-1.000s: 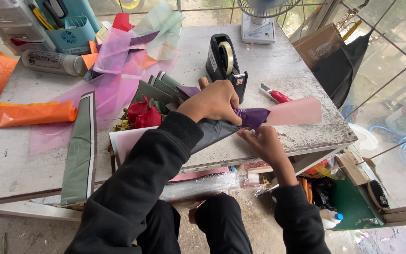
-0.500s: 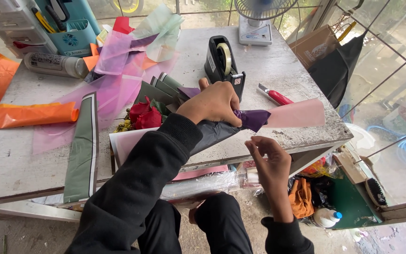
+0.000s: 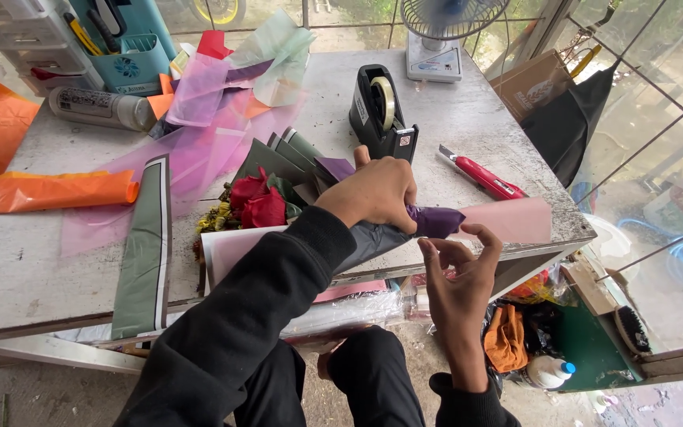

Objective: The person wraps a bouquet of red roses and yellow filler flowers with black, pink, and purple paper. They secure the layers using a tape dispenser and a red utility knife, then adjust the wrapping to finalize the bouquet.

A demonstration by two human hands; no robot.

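A bouquet of red roses (image 3: 256,204) in grey-green and purple wrapping lies on the worn white table (image 3: 25,269). My left hand (image 3: 377,192) is clamped around the gathered wrap at the bouquet's stem end. The purple stem wrap (image 3: 436,221) sticks out to the right of that hand, over a pink sheet (image 3: 515,220). My right hand (image 3: 458,269) hovers just below the table's front edge, palm up, fingers spread, holding nothing, close under the purple end.
A black tape dispenser (image 3: 381,111) stands just behind the bouquet; a red utility knife (image 3: 484,175) lies to its right. Orange paper rolls (image 3: 49,190), pink film, a spray can (image 3: 100,108) and a teal tool caddy (image 3: 124,47) fill the left and back. A small fan (image 3: 440,35) is behind.
My right hand has let go of the bouquet's stem end, dropped below the table edge and opened palm up. My left hand has kept its grip.
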